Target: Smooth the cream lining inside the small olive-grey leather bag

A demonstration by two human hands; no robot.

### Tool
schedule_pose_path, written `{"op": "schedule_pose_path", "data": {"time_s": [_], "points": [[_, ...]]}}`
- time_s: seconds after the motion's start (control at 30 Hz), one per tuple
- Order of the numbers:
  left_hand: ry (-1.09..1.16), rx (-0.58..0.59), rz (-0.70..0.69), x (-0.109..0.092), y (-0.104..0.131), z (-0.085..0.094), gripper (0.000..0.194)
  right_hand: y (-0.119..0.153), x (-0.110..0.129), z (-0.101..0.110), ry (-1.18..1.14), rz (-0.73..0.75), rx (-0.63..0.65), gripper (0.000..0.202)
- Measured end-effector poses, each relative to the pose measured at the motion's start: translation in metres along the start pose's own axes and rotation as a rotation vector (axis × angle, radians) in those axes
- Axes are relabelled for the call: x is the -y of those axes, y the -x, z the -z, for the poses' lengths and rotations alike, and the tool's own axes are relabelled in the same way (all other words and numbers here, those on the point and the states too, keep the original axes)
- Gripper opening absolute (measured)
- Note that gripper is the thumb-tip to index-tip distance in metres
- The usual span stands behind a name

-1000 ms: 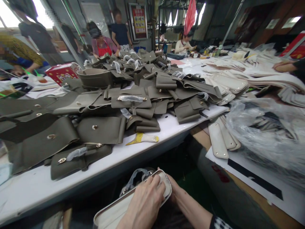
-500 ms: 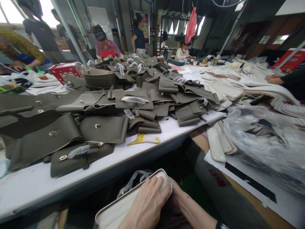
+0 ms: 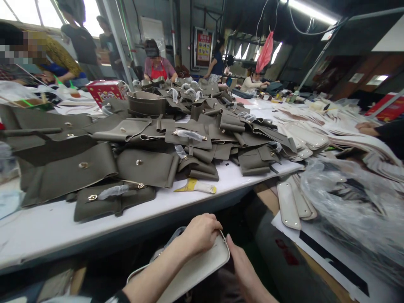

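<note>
A pale, rounded-corner bag piece (image 3: 195, 271) with a raised rim lies low in front of me, below the table edge. My left hand (image 3: 203, 231) is closed on its far edge near the corner, fingers curled over the rim. At the right side of that corner is my right hand (image 3: 238, 256), its fingers pressed against the edge and partly hidden behind it. A plastic-wrapped handle (image 3: 176, 235) shows behind my left forearm, attached on the far side of the piece.
Dark olive leather pieces (image 3: 145, 166) cover much of the white table (image 3: 38, 235). A yellow-and-white tool (image 3: 195, 186) lies near its front edge. Pale straps (image 3: 288, 206) and a clear plastic bag (image 3: 341, 202) are at right. Several people work behind the table; another person's hand (image 3: 366, 128) is far right.
My left hand has moved from inside the pale piece up to its far rim. The piece is tilted differently, and the view has shifted left and up.
</note>
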State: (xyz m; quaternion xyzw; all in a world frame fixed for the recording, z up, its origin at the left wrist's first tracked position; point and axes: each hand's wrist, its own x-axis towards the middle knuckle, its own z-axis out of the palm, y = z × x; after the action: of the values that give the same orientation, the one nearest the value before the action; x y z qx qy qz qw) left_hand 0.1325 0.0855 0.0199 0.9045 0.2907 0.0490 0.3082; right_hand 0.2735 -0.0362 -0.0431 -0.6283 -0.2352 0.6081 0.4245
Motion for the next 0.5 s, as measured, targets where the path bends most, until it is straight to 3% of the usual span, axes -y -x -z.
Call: {"op": "schedule_pose_path", "data": {"time_s": [0.2, 0.4, 0.5], "points": [[0.061, 0.068, -0.044, 0.014, -0.009, 0.004, 0.028, -0.003, 0.019, 0.003, 0.093, 0.115, 0.142, 0.056], [0.095, 0.074, -0.017, 0.014, -0.008, 0.005, 0.029, -0.008, 0.021, 0.004, 0.187, 0.079, 0.128, 0.058], [0.123, 0.059, 0.0, 0.015, -0.007, 0.003, 0.031, -0.007, 0.021, 0.003, 0.121, 0.022, 0.138, 0.056]]}}
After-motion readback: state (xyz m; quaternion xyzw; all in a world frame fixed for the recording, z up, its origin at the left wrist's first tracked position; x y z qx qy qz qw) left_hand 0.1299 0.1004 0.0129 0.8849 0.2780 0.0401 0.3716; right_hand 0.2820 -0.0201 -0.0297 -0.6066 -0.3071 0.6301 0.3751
